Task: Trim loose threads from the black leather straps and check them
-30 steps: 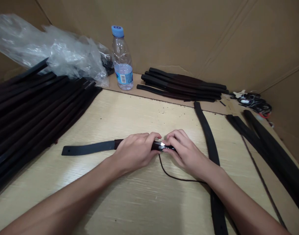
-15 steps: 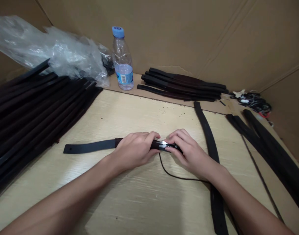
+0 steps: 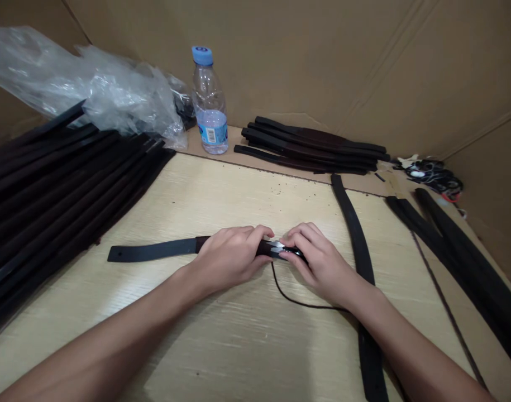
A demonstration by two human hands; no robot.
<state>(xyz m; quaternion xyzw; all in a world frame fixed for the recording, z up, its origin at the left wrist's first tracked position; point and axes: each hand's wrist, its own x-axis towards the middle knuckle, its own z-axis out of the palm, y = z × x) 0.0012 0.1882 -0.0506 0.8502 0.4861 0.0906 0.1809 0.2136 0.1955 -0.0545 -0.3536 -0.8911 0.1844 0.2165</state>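
My left hand (image 3: 232,254) is wrapped round a long dark strap (image 3: 154,252), whose flat left end, with a small hole, lies out over the table. A brown wrapped section of the strap shows beside my fingers. In my right hand (image 3: 316,254) is a pair of small thread snips (image 3: 277,246), silver tips pointing left against the strap close to my left thumb and forefinger. Most of the snips' body is hidden by my fingers. From the strap a thin black cord (image 3: 295,302) hangs down and curves right, passing under my right wrist.
Many dark straps (image 3: 62,201) are piled at left below clear plastic bags (image 3: 125,95). A water bottle (image 3: 212,111) stands at the back. More straps (image 3: 314,142) lie behind, one (image 3: 358,240) under my right forearm, others (image 3: 456,262) at right near tangled cords (image 3: 435,176).
My right hand has shifted very slightly left along with the snips. My left hand and the strap stay practically in place.
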